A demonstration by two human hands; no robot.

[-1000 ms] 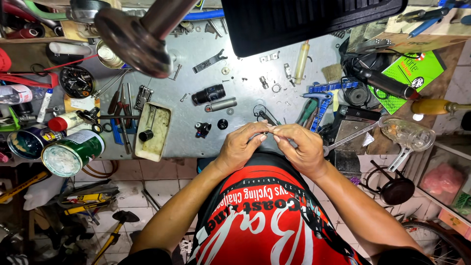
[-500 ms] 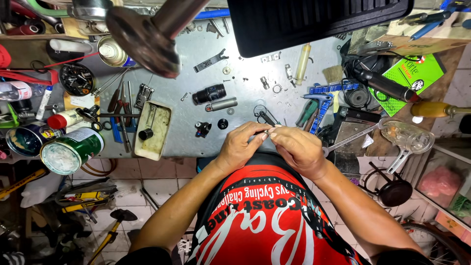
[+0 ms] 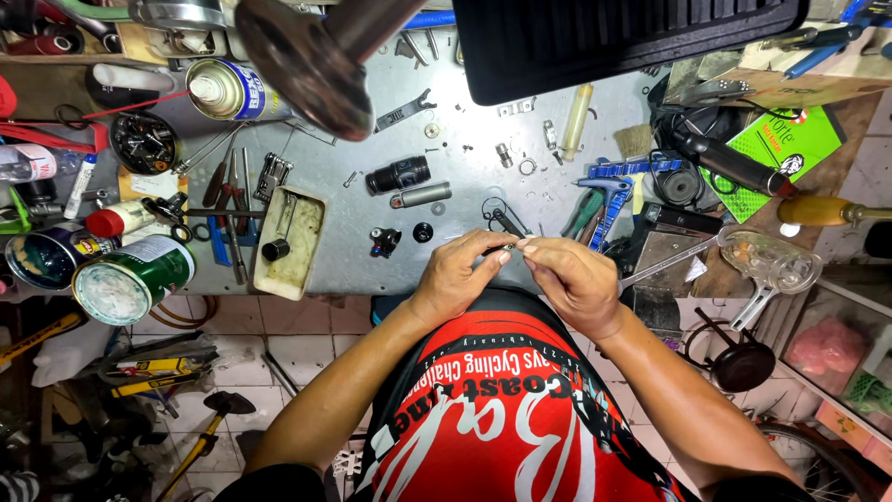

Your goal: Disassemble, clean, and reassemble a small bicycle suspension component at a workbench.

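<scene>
While both hands met just above the near edge of the grey metal tabletop (image 3: 353,139), the left hand (image 3: 460,279) and right hand (image 3: 569,279) pinched a small dark part (image 3: 506,248) between narrowed fingers (image 3: 502,257). This looked like a fitting or threading step; the next move probably called for fine twisting without dropping it. A black cylinder (image 3: 398,174) lay well apart.

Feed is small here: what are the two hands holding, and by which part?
Both the left hand and right hand pinch a small dark part at its ends with their fingers; what it is cannot be told.
</scene>
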